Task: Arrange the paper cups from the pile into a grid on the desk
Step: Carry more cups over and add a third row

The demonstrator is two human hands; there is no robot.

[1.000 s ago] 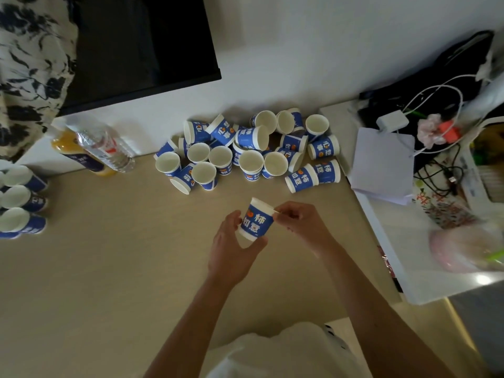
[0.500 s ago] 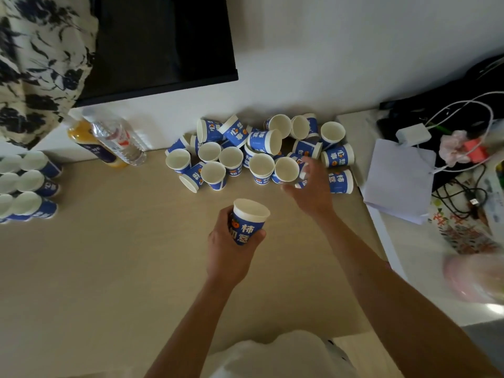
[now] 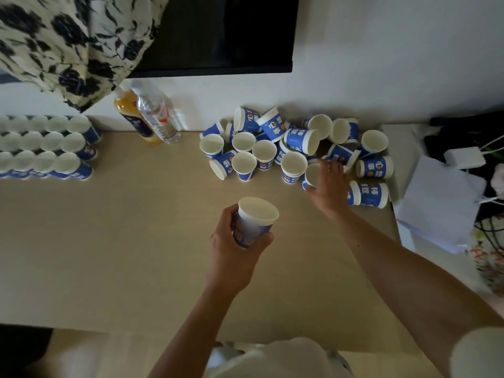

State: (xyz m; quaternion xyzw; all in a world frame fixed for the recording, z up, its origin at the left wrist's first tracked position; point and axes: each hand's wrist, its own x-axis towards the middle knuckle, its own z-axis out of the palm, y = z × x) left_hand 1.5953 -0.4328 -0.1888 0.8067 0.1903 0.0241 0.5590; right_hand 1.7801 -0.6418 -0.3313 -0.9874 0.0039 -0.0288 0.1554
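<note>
A pile of blue-and-white paper cups lies at the back of the beige desk, some upright, some on their sides. My left hand grips one upright cup above the desk's middle. My right hand reaches into the pile's front right and curls its fingers round an upright cup. At the far left, rows of upright cups stand in a grid.
An orange juice bottle and a clear water bottle stand at the back between grid and pile. A dark monitor hangs above. White papers, a charger and cables lie on the right. Patterned cloth hangs at top left.
My right hand let go of the cup both hands held and reached into the pile, closing on another cup. My left hand keeps the first cup upright. The view shifted left, showing more of the grid.
</note>
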